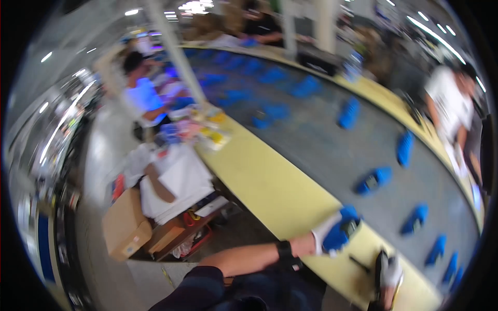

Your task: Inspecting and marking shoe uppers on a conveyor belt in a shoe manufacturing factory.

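Observation:
My left hand (320, 237), in a white glove, grips a blue shoe (340, 233) with a dark opening, above the edge of the pale yellow bench (290, 194). A black band sits on that wrist. Lower right, my right hand (392, 277), also gloved in white, is closed around a black tool (380, 272) over the bench. Beside the tool is a thin dark rod (359, 263); blur hides whether the two are joined. My right fingers are partly smeared by motion.
A grey conveyor (332, 160) beyond the bench carries several blue shoes (373, 180). People work on the left (145, 98), at the far side (262, 26) and on the right (451, 98). A cardboard box (124, 225) and shelf stand left. A pale post (176, 52) rises from the bench.

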The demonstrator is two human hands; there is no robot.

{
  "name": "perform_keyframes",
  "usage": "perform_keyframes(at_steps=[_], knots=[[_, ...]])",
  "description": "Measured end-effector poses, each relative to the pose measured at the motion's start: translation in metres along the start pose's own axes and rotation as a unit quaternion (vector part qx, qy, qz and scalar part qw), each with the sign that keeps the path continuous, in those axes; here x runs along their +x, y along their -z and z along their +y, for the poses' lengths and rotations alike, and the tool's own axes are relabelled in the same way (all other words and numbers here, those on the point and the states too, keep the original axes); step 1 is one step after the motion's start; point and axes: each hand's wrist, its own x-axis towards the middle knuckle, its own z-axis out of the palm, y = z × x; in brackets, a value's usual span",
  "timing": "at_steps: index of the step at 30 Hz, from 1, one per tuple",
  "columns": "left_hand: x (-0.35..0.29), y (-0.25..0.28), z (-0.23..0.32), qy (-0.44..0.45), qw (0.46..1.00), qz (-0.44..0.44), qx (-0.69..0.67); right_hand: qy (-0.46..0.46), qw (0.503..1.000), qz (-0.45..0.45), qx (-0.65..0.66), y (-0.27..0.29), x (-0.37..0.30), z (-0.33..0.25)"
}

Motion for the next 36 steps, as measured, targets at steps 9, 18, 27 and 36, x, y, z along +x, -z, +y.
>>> perform_keyframes(at_steps=[9,18,27,36], knots=[[0.022,-0.008,0.011,0.055,0.998,0.020,-0.015,0.066,0.970,-0.002,0.234,0.065,-0.073,-0.081],[0.026,-0.015,-0.013,-0.018,1.000,0.003,0.011,0.197,0.950,0.002,0.242,0.073,-0.067,-0.175],[0.018,0.057,0.106,0.000,1.000,0.001,-0.008,0.017,0.996,-0.076,0.033,0.008,-0.010,-0.050],[0.100,0.193,0.340,-0.225,0.943,0.215,-0.119,0.042,0.999,-0.033,-0.011,-0.011,0.018,-0.028]])
